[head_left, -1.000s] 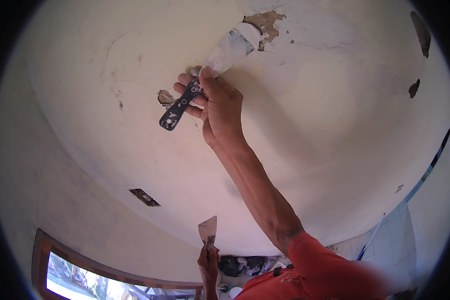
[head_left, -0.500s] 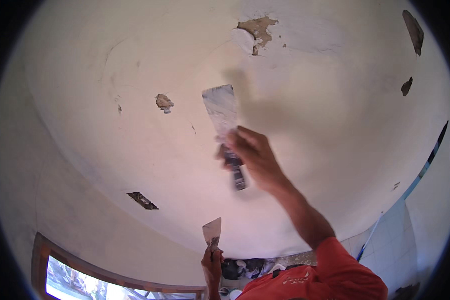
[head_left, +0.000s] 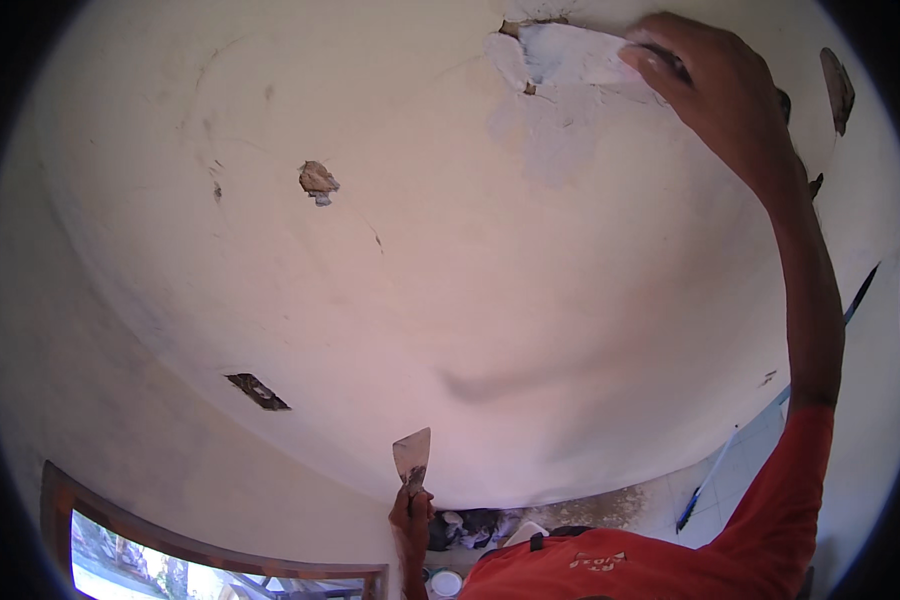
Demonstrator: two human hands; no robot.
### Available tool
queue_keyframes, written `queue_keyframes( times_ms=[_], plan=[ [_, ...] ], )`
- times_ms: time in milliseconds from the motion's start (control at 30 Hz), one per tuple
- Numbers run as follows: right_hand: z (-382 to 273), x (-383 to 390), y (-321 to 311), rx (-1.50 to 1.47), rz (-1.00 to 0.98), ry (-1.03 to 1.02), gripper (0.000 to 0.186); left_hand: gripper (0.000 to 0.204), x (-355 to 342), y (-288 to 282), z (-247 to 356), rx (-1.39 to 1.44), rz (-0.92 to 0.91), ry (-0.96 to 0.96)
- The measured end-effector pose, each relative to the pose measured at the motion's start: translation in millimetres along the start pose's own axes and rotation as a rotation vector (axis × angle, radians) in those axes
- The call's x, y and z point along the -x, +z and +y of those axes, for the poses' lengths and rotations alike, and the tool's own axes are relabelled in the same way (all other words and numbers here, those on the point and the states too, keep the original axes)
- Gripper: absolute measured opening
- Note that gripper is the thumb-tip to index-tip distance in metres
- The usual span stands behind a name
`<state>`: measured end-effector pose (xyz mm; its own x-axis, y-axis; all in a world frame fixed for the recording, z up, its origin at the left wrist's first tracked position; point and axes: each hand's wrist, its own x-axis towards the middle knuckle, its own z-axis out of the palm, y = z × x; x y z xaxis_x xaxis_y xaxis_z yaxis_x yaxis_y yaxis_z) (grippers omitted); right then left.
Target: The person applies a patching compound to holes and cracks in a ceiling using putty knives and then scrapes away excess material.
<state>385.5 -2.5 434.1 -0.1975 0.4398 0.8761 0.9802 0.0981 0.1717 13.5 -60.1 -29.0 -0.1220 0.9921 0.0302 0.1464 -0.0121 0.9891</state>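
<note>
My right hand [head_left: 710, 105], at the upper right, grips a scraper with a wide, plaster-smeared blade [head_left: 580, 55]. The blade lies flat over the flaked patch [head_left: 529, 88] in the cream plaster surface [head_left: 440, 250], covering much of the patch, with a white smear around it. The scraper's handle is mostly hidden by my fingers. Low in the centre, my left hand [head_left: 411, 515] holds a second, smaller putty knife [head_left: 411, 452] upright, its metal blade dark near the handle and away from the surface.
Other holes [head_left: 318, 180] and a dark rectangular opening [head_left: 258, 391] mark the plaster. A wood-framed window [head_left: 210, 550] is at the lower left. A long-handled tool [head_left: 707, 478] stands near white tiles at lower right; dark items [head_left: 470, 525] and a white container [head_left: 446, 583] are at the bottom.
My right hand and scraper moved down from the patch, then back up and right, turning sideways onto it. My left hand and its knife have hardly moved.
</note>
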Motion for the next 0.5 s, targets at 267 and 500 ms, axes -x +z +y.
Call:
queue_keyframes(
  times_ms=[267, 500],
  plan=[
    [-15.4, -30.3, 8.5, 0.08, -0.043, -0.166, 0.018, 0.017, 2.5, 4.0, -9.3, 0.001, -0.033, 0.015],
    [0.1, -36.1, 4.8, 0.067, -0.074, -0.109, 0.016, 0.017, 3.4, 4.1, -6.6, 0.054, -0.012, -0.039]
  ],
)
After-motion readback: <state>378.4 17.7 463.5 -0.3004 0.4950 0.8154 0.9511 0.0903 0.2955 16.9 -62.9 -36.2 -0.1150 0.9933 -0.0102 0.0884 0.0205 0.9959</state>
